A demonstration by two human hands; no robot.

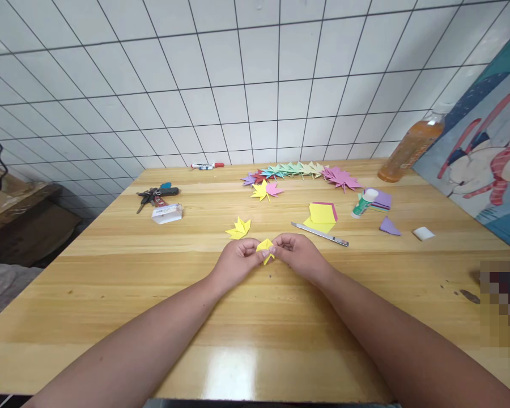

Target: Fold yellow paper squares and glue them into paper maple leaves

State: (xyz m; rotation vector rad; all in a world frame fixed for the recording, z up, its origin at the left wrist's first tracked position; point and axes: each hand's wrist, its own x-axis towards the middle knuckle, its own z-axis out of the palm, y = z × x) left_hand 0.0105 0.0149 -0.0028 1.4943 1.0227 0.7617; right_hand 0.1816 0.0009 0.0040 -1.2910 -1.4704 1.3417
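A small piece of folded yellow paper (265, 245) is pinched between both hands, over the middle of the wooden table (153, 317). My left hand (237, 259) grips its left side, thumb in front and fingers curled behind. On the right side my right hand (300, 255) pinches it between thumb and fingertips. Just beyond my left hand lies a yellow folded-paper leaf shape (239, 228). A box cutter (320, 234) rests past my right hand, beside a stack of yellow paper squares (322, 213).
Folded-paper leaves (297, 169) in several colours line the back, with a yellow leaf (260, 191) nearer. A glue stick (364, 203), purple paper (382, 198), an eraser (424, 233) and a bottle (412, 147) stand right. Keys (156, 195), a small box (167, 213) and a marker (207, 166) lie left.
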